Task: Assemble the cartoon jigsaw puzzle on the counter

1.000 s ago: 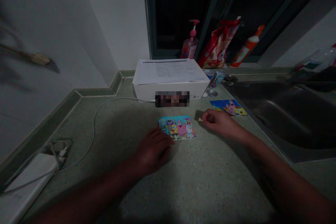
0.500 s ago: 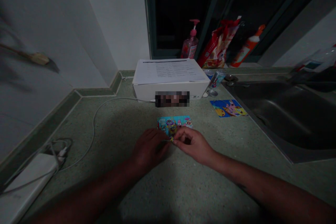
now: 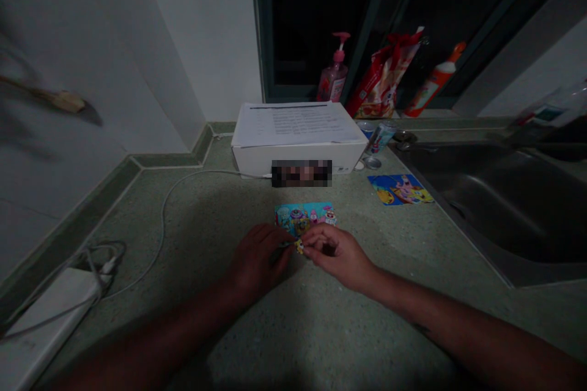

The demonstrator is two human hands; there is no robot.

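My right hand [image 3: 337, 256] pinches a small yellow piece with white and dark spots [image 3: 299, 246] between thumb and fingertips. Its exact kind is too small to make out. Right beside it, my left hand [image 3: 260, 259] is closed, its fingertips reaching the left side of the yellow piece. A thin greyish bit shows between the left thumb and fingers, mostly hidden. Both hands are just above the counter. Directly behind them lies a turquoise card with cartoon figures [image 3: 306, 212], its near edge covered by my fingers.
A white box with a printed sheet [image 3: 298, 125] stands behind, a blurred-out dark rectangle at its front. A blue cartoon card [image 3: 400, 189] lies right, near the sink [image 3: 513, 195]. Small cans [image 3: 381, 139] stand by the box. A white cable [image 3: 164, 220] runs to a white device [image 3: 55, 317].
The yellow piece has turned between my fingertips and shows more of its face. My right fingers have shifted slightly around it; my left hand has hardly moved.
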